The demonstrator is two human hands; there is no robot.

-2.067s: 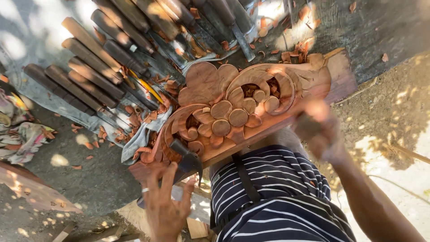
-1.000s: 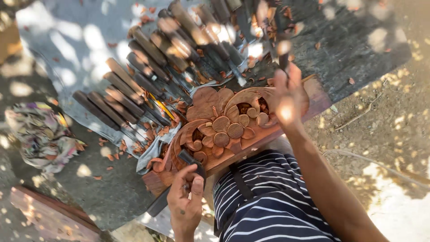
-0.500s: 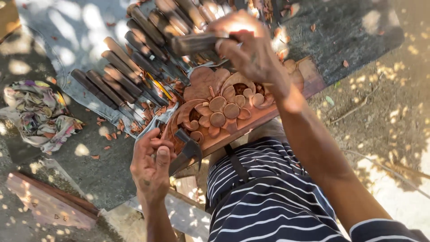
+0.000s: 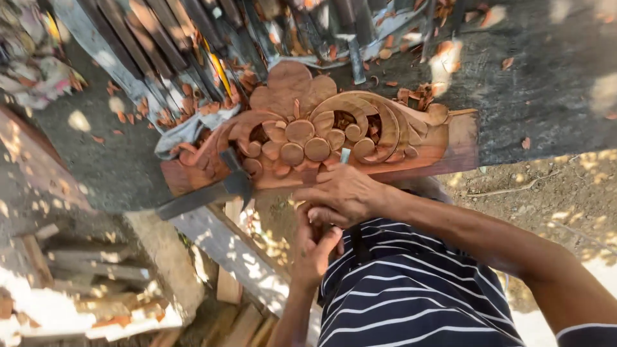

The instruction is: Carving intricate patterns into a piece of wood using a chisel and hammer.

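Observation:
A reddish-brown carved wooden panel [image 4: 321, 132] with scrolls and round petals lies on a dark workbench [image 4: 546, 71]. My right hand [image 4: 344, 193] grips a chisel [image 4: 345, 156] whose steel tip rests against the panel's lower edge. My left hand [image 4: 315, 247] sits just under the right one, fingers curled around the lower end of the same chisel. A dark metal hammer [image 4: 212, 191] lies loose on the panel's left end, its handle sticking out over the edge.
A row of several dark-handled chisels [image 4: 193, 38] lies on grey cloth behind the panel, among wood chips [image 4: 421, 93]. A crumpled patterned rag [image 4: 32, 58] is at far left. Planks and blocks [image 4: 96, 270] lie below the bench. Bare soil [image 4: 565, 186] is on the right.
My right hand took a chisel from the row and brought it down to the panel's lower edge. My left hand let go of the hammer, which now lies on the panel, and joined the chisel.

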